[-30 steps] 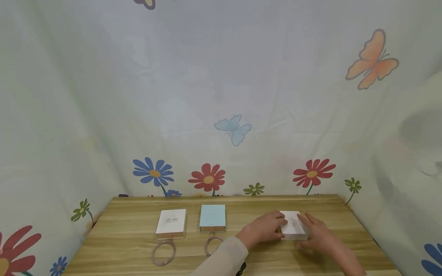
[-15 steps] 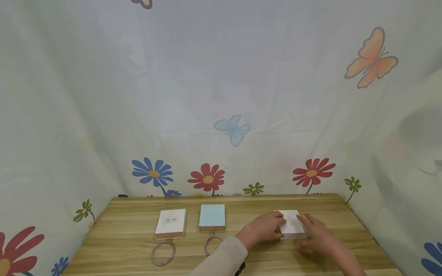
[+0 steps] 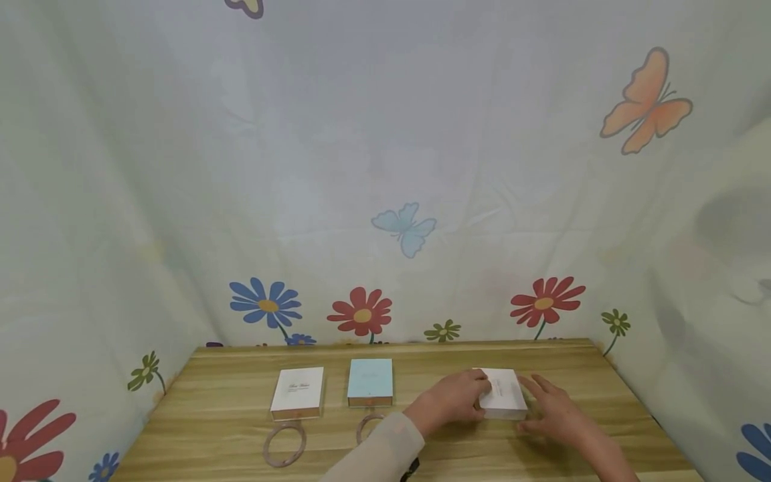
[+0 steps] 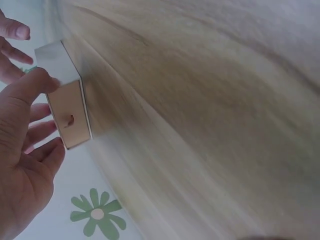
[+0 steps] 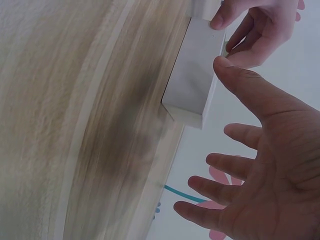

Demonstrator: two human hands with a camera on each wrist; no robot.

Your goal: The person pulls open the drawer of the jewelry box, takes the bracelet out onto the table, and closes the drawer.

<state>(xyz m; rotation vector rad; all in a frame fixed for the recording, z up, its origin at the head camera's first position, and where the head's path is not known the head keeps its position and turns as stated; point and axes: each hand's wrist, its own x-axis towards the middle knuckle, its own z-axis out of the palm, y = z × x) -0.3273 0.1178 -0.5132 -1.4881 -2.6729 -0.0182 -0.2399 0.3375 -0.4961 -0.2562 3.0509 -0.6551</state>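
Observation:
A small white drawer box (image 3: 507, 393) lies on the right part of the wooden table. My left hand (image 3: 453, 402) grips its left end, thumb on the near side and fingers over the far side. In the left wrist view, the tan drawer front (image 4: 71, 112) with a small dark pull tab faces my left palm. Just right of the box is my right hand (image 3: 559, 414), its fingers spread and holding nothing. The right wrist view shows the right thumb (image 5: 231, 70) near the top edge of the box, the other fingers apart from it.
A white box (image 3: 298, 391) and a light-blue box (image 3: 370, 381) lie to the left. In front of the white one is a pale ring-shaped bangle (image 3: 266, 450); another bangle (image 3: 359, 428) is partly hidden by my left sleeve (image 3: 379, 452). A flowered curtain (image 3: 446, 281) stands behind the table.
The white drawer box has shifted slightly left with my left hand. A gap has widened between it and my right hand, which has stayed nearly in place.

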